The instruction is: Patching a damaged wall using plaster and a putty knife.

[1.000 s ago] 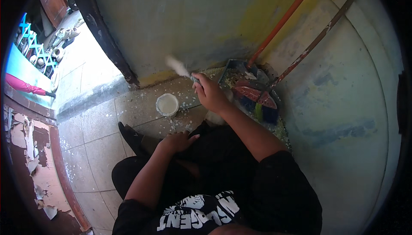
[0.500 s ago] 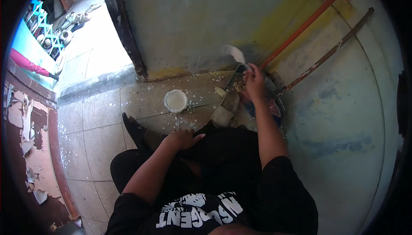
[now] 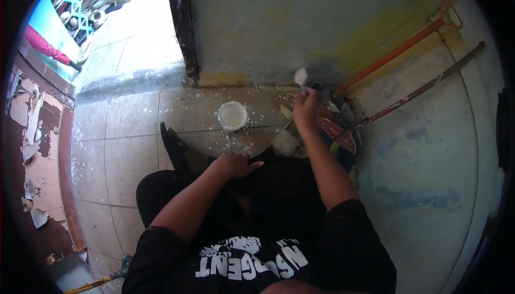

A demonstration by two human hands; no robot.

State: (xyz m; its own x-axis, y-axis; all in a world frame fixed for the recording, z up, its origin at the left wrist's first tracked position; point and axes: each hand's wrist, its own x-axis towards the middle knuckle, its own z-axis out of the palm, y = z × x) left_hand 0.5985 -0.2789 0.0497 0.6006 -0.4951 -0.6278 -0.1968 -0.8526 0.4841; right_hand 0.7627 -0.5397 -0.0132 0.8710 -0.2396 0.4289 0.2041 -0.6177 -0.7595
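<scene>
My right hand [image 3: 306, 110] is closed around the handle of a paintbrush [image 3: 301, 76]. Its white, paint-covered head points up toward the foot of the wall [image 3: 257, 31] and looks blurred. On my lap rests my left hand [image 3: 233, 166], thumb stretched out and apart from the fingers, with nothing seen in it. A white tub [image 3: 246, 123] of pale paint stands on the tiled floor between the wall and my legs, to the left of my right hand.
A long-handled orange tool [image 3: 397, 52] and a rusty bar [image 3: 424, 85] lean in the corner at right, above a heap of mixed items [image 3: 343, 133]. White spatter dots the floor tiles [image 3: 129, 111]. At upper left, a pink-sleeved arm [image 3: 45, 46] shows by a bright doorway.
My right hand and the brush have shifted down and slightly left relative to the wall. The view has turned a little, so the tub and doorway sit farther right. My left hand stays on my lap.
</scene>
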